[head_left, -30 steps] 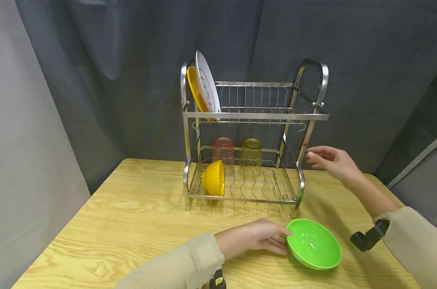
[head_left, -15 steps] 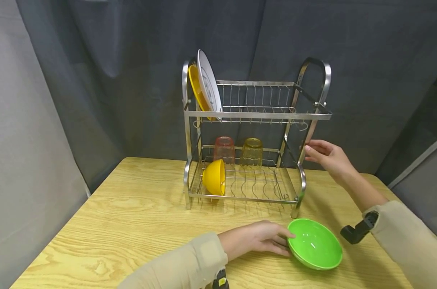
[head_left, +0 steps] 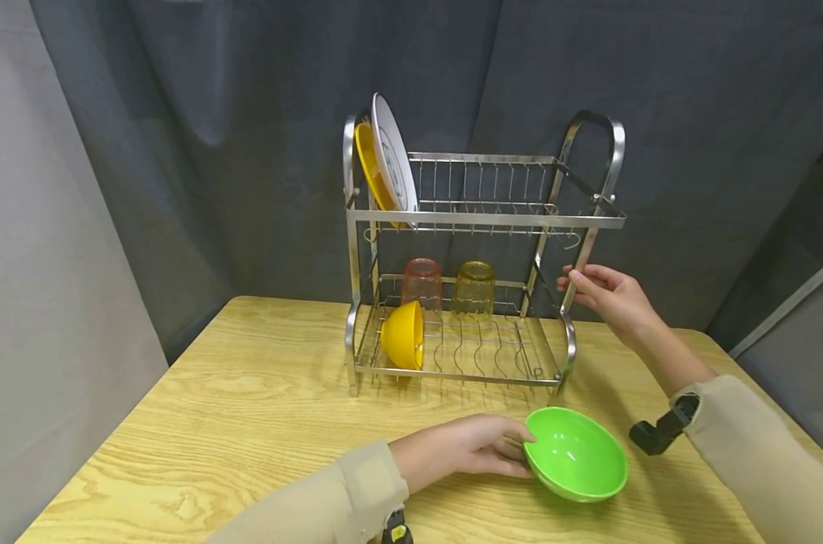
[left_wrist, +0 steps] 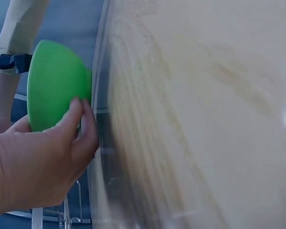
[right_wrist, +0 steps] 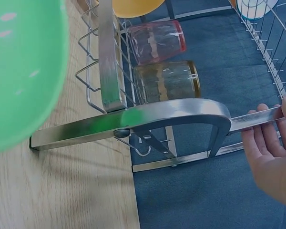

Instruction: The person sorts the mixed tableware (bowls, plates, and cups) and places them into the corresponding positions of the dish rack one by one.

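Note:
My left hand [head_left: 482, 446] holds a green bowl [head_left: 577, 457] by its left side, thumb at the rim and fingers under the outer wall. In the left wrist view the bowl [left_wrist: 57, 83] is low over the tabletop, its foot towards the wood. My right hand [head_left: 618, 302] grips the right front post of a two-tier metal dish rack [head_left: 486, 219]. Seen from the right wrist, its fingers [right_wrist: 269, 145] curl behind the post with the thumb in front. On the rack's lower tier, a yellow bowl [head_left: 400, 336] stands on its side at the left.
Behind the yellow bowl, a pink glass [head_left: 421, 283] and an amber glass [head_left: 474, 287] stand upside down. A white plate [head_left: 392, 155] and a yellow plate [head_left: 368, 162] lean at the upper tier's left end. Dark curtain [head_left: 248, 151] hangs behind the wooden table [head_left: 214, 423].
My right hand has moved left from beside the rack and now holds its post. The left hand, with the green bowl, has shifted slightly left.

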A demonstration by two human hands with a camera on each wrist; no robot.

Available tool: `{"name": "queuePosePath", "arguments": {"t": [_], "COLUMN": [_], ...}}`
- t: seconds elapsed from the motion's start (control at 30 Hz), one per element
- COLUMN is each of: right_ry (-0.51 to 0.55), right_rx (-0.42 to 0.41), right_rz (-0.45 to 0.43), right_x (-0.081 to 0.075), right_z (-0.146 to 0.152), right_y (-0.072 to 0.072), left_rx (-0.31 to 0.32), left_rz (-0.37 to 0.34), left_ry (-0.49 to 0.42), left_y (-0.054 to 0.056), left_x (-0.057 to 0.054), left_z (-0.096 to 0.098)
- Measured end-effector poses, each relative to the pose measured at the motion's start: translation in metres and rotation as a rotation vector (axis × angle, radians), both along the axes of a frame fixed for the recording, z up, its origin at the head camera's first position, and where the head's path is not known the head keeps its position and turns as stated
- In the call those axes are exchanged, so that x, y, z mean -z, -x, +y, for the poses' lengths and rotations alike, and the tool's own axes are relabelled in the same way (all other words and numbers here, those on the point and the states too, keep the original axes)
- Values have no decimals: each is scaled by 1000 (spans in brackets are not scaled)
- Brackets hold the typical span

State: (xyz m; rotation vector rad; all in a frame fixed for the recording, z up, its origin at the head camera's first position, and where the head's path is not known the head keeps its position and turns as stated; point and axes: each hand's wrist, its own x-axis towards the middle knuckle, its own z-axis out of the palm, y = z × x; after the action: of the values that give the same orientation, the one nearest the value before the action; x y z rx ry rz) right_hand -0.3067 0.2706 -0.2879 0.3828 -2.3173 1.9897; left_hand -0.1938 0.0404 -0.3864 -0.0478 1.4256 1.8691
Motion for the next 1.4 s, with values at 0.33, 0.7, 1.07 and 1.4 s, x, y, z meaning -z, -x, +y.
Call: {"name": "queuePosePath", "arguments": {"t": [0.33,0.7,1.07,1.4], "right_ry": [62,43,85,83], "right_rx": [-9,-1,-13,-19], "right_rz": [-25,-34,-29,-29], "right_x": [0,0,0,0], "right_z": [-1,-1,-2,-1], "right_y": [-2,-3,-3,-3], "left_rx": [-70,-56,-87,-63], "left_rz": [-16,-35,-17,118], "left_ry": [-51,-48,-9,87], "left_y": [7,13,18,16], "left_x": [-5,-13,-18,-30], "left_z": [-20,-38,-57,-65]}}
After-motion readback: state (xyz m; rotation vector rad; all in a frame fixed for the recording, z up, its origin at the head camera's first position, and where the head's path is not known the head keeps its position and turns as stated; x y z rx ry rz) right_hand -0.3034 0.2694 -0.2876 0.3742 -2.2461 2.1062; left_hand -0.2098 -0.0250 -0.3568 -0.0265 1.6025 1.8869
